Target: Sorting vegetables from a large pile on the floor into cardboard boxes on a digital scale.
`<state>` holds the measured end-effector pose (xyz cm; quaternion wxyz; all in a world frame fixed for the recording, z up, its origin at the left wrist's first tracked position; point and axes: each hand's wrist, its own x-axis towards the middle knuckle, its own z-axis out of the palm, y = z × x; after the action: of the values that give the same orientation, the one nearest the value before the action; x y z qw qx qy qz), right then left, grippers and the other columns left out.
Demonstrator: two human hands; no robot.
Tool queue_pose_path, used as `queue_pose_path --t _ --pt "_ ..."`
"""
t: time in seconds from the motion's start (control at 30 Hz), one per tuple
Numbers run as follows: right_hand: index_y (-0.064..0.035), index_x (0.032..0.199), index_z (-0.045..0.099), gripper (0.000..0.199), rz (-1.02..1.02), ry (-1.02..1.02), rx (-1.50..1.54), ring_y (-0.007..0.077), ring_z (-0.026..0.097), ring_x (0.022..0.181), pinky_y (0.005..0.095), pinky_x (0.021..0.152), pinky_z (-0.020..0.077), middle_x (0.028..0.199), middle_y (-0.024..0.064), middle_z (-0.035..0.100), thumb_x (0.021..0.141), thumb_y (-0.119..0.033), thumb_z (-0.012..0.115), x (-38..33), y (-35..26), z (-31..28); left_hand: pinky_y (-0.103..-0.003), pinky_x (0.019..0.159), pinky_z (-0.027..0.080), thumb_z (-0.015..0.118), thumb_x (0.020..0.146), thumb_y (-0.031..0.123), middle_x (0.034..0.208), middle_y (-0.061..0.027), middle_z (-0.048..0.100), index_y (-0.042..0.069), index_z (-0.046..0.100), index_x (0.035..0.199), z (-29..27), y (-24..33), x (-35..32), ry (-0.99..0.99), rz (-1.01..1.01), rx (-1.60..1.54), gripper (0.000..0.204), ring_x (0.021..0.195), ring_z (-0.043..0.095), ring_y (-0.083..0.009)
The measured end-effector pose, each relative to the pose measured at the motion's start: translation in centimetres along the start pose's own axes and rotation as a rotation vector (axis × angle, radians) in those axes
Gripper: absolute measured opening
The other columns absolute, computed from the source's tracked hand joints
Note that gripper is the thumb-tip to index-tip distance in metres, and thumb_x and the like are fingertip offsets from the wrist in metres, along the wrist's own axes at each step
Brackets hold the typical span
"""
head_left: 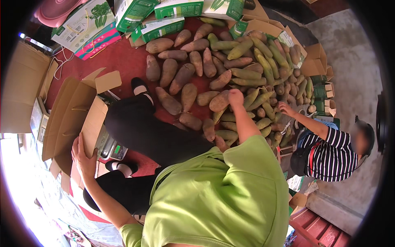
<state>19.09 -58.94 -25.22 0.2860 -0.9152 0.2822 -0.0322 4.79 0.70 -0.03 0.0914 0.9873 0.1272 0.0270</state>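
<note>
My left hand [84,159] rests against the near side of an open cardboard box [68,119], fingers spread and thumb apart. The box appears to stand on or beside a digital scale [113,149] with a lit green display, partly hidden by the box and my leg. Out to the right, my right hand [235,98] is closed at the end of a thick brown radish [220,101]; its fingertips are partly hidden. Around that hand lie several loose brown radishes [182,78] and a heap of green radishes [257,74].
Printed produce cartons [179,9] line the far edge of the red floor covering [119,51]. A pink stool [57,10] stands far left. At right, a person in a striped shirt [331,152] reaches a hand [286,109] toward the heap. Open boxes [317,61] stand beyond it.
</note>
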Motion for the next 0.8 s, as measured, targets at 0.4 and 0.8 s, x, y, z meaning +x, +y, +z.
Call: queue_pose_path --t 0.4,0.8 --pt "0.0005 0.143 0.03 0.077 0.572 -0.009 0.294 0.0311 0.043 0.127 0.0393 0.102 0.0383 0.141 0.0194 0.041 0.077 -0.007 0.069 3.9 8.4 -8.0 -0.042 0.106 0.034 0.069 0.067 0.0 0.132 -0.0142 0.047 0.01 0.043 0.138 -0.4 1.6 0.2 -0.007 -0.05 0.047 0.076 0.124 0.043 -0.0349" --pt "-0.0038 0.143 0.035 0.079 0.391 -0.158 0.278 0.0271 0.052 0.12 0.0359 0.101 0.0412 0.132 0.0162 0.052 0.073 -0.005 0.072 10.0 13.4 -5.0 -0.043 0.105 0.033 0.073 0.06 0.0 0.128 -0.0127 0.049 0.009 0.046 0.136 0.9 1.7 0.8 0.047 -0.041 0.02 0.081 0.12 0.045 -0.0329"
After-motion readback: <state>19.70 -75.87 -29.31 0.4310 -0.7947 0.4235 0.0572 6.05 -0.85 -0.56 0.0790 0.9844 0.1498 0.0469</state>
